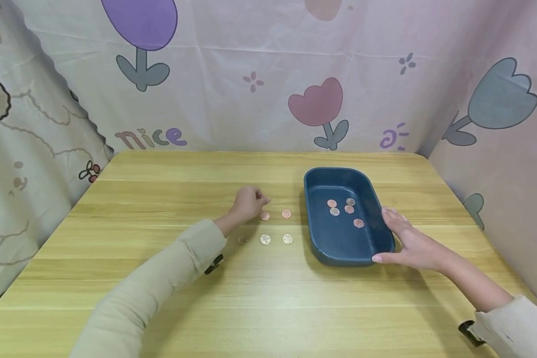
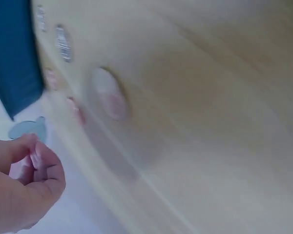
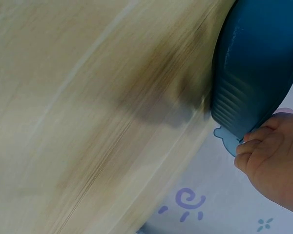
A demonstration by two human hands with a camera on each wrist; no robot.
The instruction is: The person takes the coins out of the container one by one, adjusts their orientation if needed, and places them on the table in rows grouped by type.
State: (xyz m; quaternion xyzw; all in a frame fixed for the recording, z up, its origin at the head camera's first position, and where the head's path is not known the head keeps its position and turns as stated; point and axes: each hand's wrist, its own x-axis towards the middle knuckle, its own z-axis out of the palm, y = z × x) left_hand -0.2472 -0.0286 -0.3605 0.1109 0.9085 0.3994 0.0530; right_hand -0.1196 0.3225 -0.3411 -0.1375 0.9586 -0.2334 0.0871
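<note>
My left hand (image 1: 249,203) is raised over the table just behind a copper coin (image 1: 265,216), thumb and fingertips pinched together on a coin that they hide. In the left wrist view the pinched left hand (image 2: 27,180) is at the lower left, apart from the coins on the wood. A second copper coin (image 1: 286,214) lies to the right. Nearer me is a row of paler coins (image 1: 265,239). My right hand (image 1: 411,243) grips the right near corner of a dark blue tray (image 1: 315,238), thumb at the front rim, fingers along the side. Several copper and pale coins (image 1: 358,223) lie inside.
The tray stands on a light wooden table (image 1: 259,308), right of the loose coins. Behind the table hangs a printed cloth (image 1: 223,104) with flowers, and its sides flank the table left and right. A dark band shows at each sleeve.
</note>
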